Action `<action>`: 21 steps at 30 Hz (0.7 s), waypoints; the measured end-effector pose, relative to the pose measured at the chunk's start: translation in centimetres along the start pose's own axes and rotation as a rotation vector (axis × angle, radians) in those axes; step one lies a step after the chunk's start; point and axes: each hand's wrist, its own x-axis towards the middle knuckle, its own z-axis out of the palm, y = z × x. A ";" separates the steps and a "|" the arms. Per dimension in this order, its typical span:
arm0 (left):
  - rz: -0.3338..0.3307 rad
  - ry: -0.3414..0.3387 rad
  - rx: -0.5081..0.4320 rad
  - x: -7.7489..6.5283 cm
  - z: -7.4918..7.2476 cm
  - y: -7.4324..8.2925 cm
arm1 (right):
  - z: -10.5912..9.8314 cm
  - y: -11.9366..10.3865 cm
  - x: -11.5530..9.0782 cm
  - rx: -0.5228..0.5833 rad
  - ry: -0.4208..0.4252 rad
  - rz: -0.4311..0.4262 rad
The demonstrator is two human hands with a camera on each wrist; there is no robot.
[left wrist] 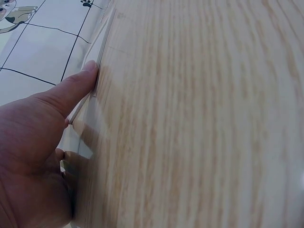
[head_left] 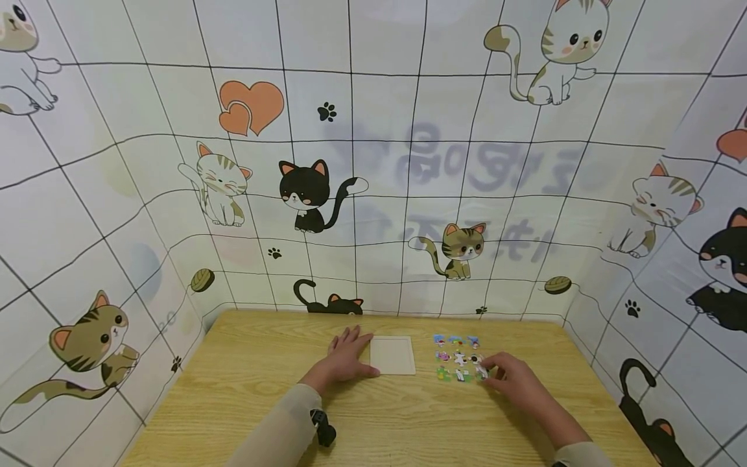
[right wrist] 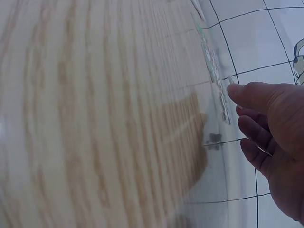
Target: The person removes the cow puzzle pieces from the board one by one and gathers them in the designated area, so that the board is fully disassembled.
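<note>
My left hand [head_left: 348, 358] lies at the left side of a pale square puzzle tray [head_left: 393, 355], fingers spread. Its thumb touches the tray's near left corner, and its index finger reaches the far left one. In the left wrist view the thumb [left wrist: 78, 88] rests against the tray's edge. To the right, small colourful jigsaw pieces [head_left: 460, 359] lie in rows. My right hand [head_left: 513, 381] is at their near right corner, pinching a jigsaw piece [head_left: 481, 372] between thumb and fingers. The right wrist view shows only that piece's thin edge by the thumb [right wrist: 242, 95].
A light wooden table [head_left: 373, 421] carries everything. Cloth walls with cat drawings [head_left: 305, 194] stand behind it and along both sides. A small black device [head_left: 323, 428] is on the left wrist.
</note>
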 end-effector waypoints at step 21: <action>0.002 0.003 -0.037 -0.1 0.1 -0.2 | 0.5 1.4 0.5 0.001 -0.061 0.014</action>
